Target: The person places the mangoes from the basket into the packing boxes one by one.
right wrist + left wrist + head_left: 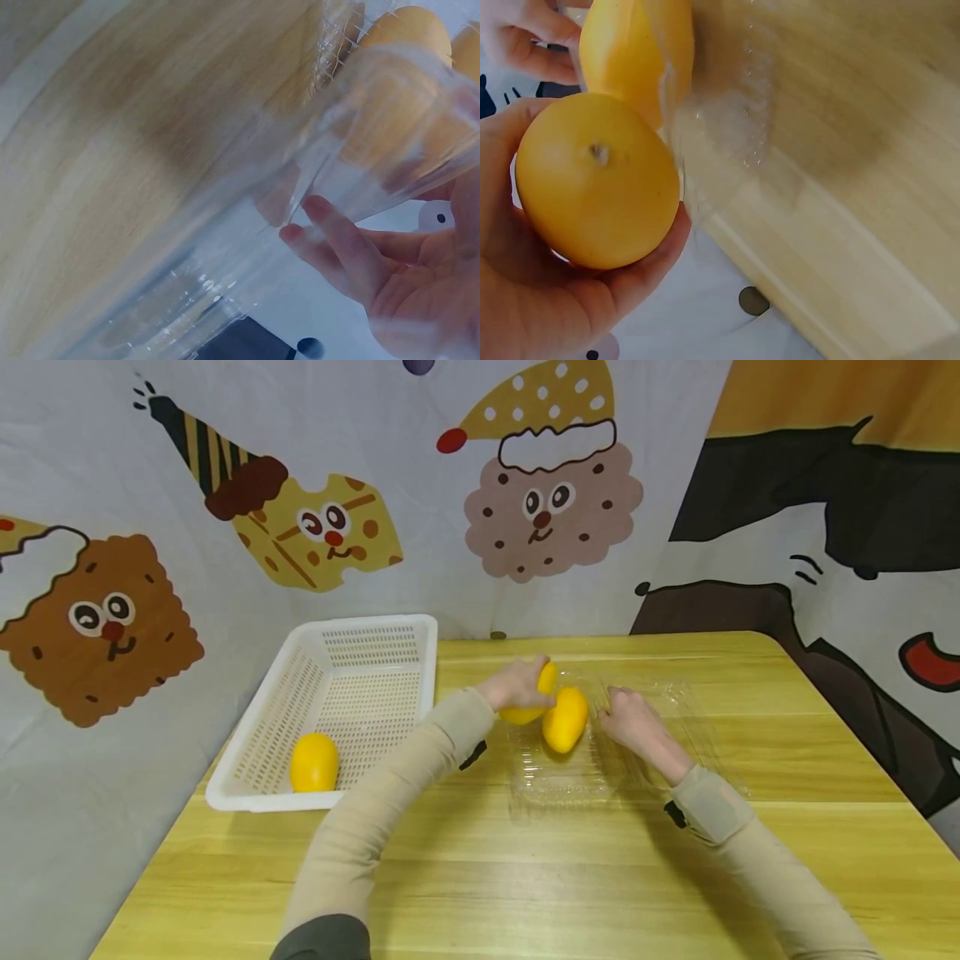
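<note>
In the head view my left hand (pixel 517 683) grips a yellow mango (pixel 600 187), its fingers and thumb curled round the fruit. That mango is over the left part of a clear plastic clamshell container (pixel 558 787). Another mango (pixel 567 720) lies in this part, right beside the held one. Around the middle of the container, my right hand (pixel 637 727) holds the clear plastic with curled fingertips. The right wrist view shows those fingers (pixel 341 232) against the plastic wall; the thumb is largely hidden. The clamshell's lid half (pixel 678 702) lies opened out to the right.
A white perforated basket (pixel 431 668) stands on the left of the wooden table (pixel 480 877), with one more mango (pixel 314 762) in its near corner. Behind the table hangs a cloth (pixel 442 527) printed with cartoon snacks.
</note>
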Demonstrator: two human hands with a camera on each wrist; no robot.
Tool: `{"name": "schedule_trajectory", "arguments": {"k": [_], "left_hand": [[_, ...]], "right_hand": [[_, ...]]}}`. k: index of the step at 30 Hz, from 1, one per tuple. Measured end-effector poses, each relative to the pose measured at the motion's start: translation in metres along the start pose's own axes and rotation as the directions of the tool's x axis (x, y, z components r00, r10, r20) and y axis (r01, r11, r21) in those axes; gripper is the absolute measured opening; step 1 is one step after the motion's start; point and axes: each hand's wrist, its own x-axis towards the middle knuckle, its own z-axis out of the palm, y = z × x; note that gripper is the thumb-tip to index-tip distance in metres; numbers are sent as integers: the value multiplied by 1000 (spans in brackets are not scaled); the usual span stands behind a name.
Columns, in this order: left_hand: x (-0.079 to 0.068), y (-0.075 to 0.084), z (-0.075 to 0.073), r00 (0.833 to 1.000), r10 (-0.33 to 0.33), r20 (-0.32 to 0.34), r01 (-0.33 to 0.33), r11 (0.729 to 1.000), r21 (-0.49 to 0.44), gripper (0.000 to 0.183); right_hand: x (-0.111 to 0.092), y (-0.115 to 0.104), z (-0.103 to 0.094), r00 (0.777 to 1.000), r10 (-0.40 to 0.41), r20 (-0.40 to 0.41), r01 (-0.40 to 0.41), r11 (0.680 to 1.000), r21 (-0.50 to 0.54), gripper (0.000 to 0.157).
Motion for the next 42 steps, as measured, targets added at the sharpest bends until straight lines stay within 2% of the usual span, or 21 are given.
{"name": "schedule_trajectory", "arguments": {"k": [7,17,26,42], "left_hand": [[2,5,11,1000,-17,20,17,1000,-10,83],[1,9,17,998,-53,-32,53,998,-20,77],[4,11,26,996,-67,-55,68,998,14,75],[2,12,24,998,-42,-53,45,997,64,72]], "right_hand": [[-1,0,0,1000,6,7,-6,1000,-3,55],[0,0,0,1000,5,5,-5,1000,17,56],[0,0,0,1000,7,7,-7,1000,13,56],[0,1,-1,1000,2,11,-2,1000,5,56]]}}
